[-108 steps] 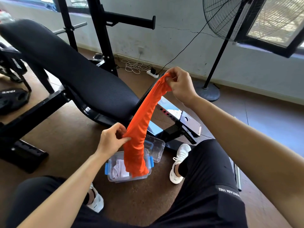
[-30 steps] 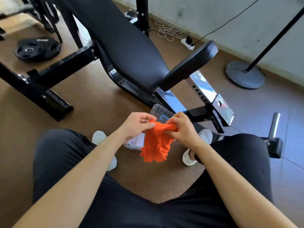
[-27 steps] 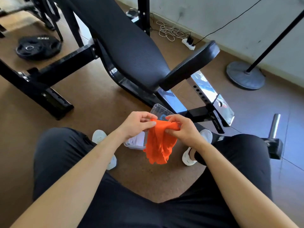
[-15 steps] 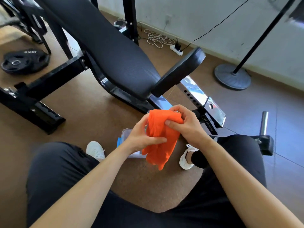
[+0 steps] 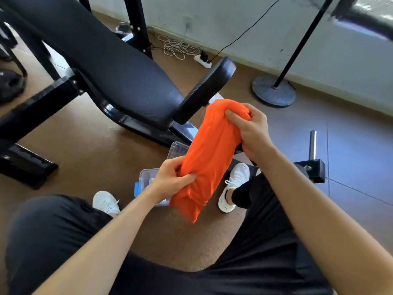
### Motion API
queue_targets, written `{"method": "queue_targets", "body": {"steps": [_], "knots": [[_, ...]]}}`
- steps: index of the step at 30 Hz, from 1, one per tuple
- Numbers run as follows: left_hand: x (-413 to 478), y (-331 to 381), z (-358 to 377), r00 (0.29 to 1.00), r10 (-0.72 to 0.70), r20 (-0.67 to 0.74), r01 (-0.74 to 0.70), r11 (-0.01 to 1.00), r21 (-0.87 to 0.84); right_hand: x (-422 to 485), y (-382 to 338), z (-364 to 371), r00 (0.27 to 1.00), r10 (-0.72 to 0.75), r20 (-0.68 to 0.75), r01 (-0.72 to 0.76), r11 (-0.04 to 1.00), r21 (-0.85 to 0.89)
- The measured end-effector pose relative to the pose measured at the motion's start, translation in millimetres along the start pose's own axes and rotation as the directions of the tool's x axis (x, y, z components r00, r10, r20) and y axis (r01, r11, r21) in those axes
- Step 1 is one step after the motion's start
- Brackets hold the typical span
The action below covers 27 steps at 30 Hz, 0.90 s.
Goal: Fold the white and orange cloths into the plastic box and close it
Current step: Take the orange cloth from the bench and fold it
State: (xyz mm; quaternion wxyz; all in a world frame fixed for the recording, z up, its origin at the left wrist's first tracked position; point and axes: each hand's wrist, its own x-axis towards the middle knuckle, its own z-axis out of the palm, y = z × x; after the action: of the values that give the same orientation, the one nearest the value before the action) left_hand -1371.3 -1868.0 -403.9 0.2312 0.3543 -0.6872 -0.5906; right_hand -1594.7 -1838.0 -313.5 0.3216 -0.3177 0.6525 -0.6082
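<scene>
The orange cloth (image 5: pixel 209 154) is bunched into a long folded bundle held in the air, slanting from upper right to lower left. My right hand (image 5: pixel 251 130) grips its upper end. My left hand (image 5: pixel 172 180) grips its lower part, with the loose end hanging below. Under the cloth, on the floor between my feet, stands the clear plastic box (image 5: pixel 144 179) with blue latches, mostly hidden. Its clear lid (image 5: pixel 177 150) leans up behind it. A bit of the white cloth (image 5: pixel 152 181) shows inside the box.
A black padded weight bench (image 5: pixel 119 75) stands just behind the box, its metal frame running right to a post (image 5: pixel 312 145). A fan stand base (image 5: pixel 274 90) and a power strip (image 5: pixel 203 60) with coiled cable lie near the wall. My white shoes (image 5: pixel 234 184) flank the box.
The orange cloth has gone from a small bunch between close hands to a longer bundle. My right hand rose with the upper end, and my left hand slid to the lower part.
</scene>
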Motion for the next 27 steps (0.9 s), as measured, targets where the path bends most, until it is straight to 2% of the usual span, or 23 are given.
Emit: {"method": "queue_targets", "body": {"steps": [3, 6, 9, 13, 14, 16, 17, 19, 21, 22, 24, 27], "knots": [[-6.2, 0.5, -4.7, 1.000, -0.002, 0.021, 0.003, 0.996, -0.085, 12.3, 15.5, -5.7, 0.998, 0.044, -0.052, -0.049, 0.993, -0.106], [-12.4, 2.8, -12.3, 0.995, -0.023, 0.099, 0.039, 0.986, -0.160, 20.1, 37.4, -8.0, 0.991, 0.115, -0.062, -0.123, 0.981, -0.148], [-16.7, 2.1, -21.9, 0.985, -0.032, 0.167, 0.061, 0.984, -0.169, 25.5, 65.2, -8.8, 0.985, 0.148, -0.087, -0.165, 0.957, -0.238], [-19.9, 4.5, -27.0, 0.992, -0.056, 0.113, 0.079, 0.976, -0.203, 23.1, 93.0, -8.9, 0.977, 0.202, -0.069, -0.213, 0.889, -0.405], [-20.5, 4.8, -27.6, 0.994, -0.060, 0.095, 0.080, 0.971, -0.224, 18.1, 95.0, -8.1, 0.975, 0.218, -0.038, -0.210, 0.856, -0.472], [-20.4, 4.3, -28.8, 0.995, -0.071, 0.068, 0.087, 0.959, -0.270, 5.5, 93.0, -3.8, 0.983, 0.175, 0.059, -0.115, 0.833, -0.542], [-20.1, 3.5, -29.4, 0.996, -0.074, 0.058, 0.088, 0.954, -0.288, -2.3, 87.8, -0.3, 0.983, 0.130, 0.129, -0.044, 0.852, -0.522], [-19.1, 3.5, -28.9, 0.997, -0.071, 0.036, 0.079, 0.942, -0.326, -21.9, 71.5, 8.3, 0.953, 0.085, 0.290, 0.029, 0.929, -0.370], [-18.4, 3.0, -26.5, 0.997, -0.071, 0.004, 0.067, 0.926, -0.371, -40.3, 62.8, 15.7, 0.879, 0.098, 0.467, 0.034, 0.964, -0.265], [-18.2, 3.7, -25.6, 0.997, -0.071, -0.008, 0.063, 0.920, -0.387, -47.3, 64.7, 18.8, 0.841, 0.113, 0.529, 0.046, 0.960, -0.277], [-18.5, 4.9, -26.3, 0.997, -0.076, -0.017, 0.063, 0.916, -0.397, -59.9, 71.2, 26.2, 0.793, 0.130, 0.595, 0.073, 0.950, -0.305], [-19.2, 2.0, -31.6, 0.998, -0.065, 0.004, 0.061, 0.917, -0.393, -65.8, 80.1, 35.1, 0.801, 0.106, 0.589, 0.110, 0.941, -0.319]]}}
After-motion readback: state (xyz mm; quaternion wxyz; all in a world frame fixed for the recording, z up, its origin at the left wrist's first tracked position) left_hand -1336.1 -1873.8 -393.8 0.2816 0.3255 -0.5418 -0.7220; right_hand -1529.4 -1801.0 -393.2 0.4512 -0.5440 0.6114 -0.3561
